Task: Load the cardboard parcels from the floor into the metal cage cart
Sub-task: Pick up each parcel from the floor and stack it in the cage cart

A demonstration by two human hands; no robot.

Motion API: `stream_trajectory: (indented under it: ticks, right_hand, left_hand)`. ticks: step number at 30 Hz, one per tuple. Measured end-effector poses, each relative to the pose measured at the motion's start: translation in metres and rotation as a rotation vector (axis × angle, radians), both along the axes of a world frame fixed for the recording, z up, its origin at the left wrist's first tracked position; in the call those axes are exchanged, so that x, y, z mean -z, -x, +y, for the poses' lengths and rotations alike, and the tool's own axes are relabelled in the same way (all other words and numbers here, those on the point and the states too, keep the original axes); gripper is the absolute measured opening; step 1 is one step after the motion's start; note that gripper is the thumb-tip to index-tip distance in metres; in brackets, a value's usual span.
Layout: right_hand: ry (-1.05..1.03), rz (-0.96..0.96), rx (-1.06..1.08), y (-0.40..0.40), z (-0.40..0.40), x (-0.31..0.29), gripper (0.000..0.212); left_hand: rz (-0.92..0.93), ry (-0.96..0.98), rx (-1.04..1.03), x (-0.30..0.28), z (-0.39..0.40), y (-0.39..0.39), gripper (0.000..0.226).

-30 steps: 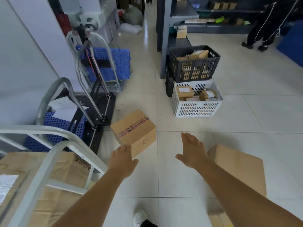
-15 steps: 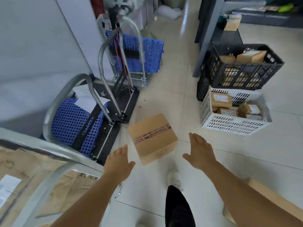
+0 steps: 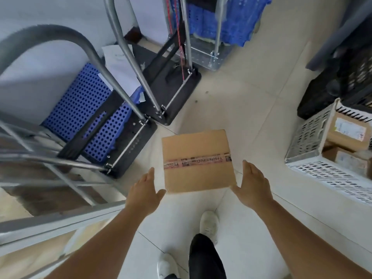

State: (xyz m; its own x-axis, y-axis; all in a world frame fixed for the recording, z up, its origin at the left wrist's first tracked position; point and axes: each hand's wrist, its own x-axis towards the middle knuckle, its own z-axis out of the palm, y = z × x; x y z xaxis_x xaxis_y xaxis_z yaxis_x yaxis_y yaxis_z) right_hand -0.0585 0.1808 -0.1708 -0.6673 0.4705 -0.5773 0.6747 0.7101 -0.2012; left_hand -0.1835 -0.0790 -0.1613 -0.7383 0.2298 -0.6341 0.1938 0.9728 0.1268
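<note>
Over the last second the person had stepped in over the taped cardboard parcel [image 3: 197,161], and both hands had dropped from a loose reach to bracket it. That put the pick-up about to begin: the parcel sat on the tiled floor [image 3: 251,109], not yet lifted, beside the folded platform trolleys [image 3: 112,125]. The left hand [image 3: 145,191] was spread with straight fingers at the parcel's near left corner, thumb touching or nearly touching it. The right hand [image 3: 252,185] mirrored it at the right corner, fingers straight, gripping nothing. The metal cage cart [image 3: 60,214] stood at the left, cardboard already inside.
</note>
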Motion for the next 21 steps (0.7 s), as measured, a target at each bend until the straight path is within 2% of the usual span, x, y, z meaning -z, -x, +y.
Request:
stream_trajectory:
  ticks: [7, 13, 18, 21]
  right_hand:
    - [0.096, -0.034, 0.056, 0.039, 0.021, 0.109, 0.097]
    - [0.079, -0.005, 0.074, 0.052, 0.022, 0.191, 0.111]
    - [0.194, 0.003, 0.236, 0.049, 0.024, 0.236, 0.127]
    - [0.268, 0.042, 0.334, 0.046, 0.028, 0.25, 0.13]
  left_hand:
    - [-0.056, -0.004, -0.114, 0.111, 0.017, 0.034, 0.087]
    - [-0.094, -0.026, -0.175, 0.191, 0.032, 0.035, 0.085]
    - [-0.122, -0.137, -0.389, 0.233, 0.036, 0.035, 0.09]
    - [-0.152, -0.207, -0.484, 0.247, 0.034, 0.038, 0.108]
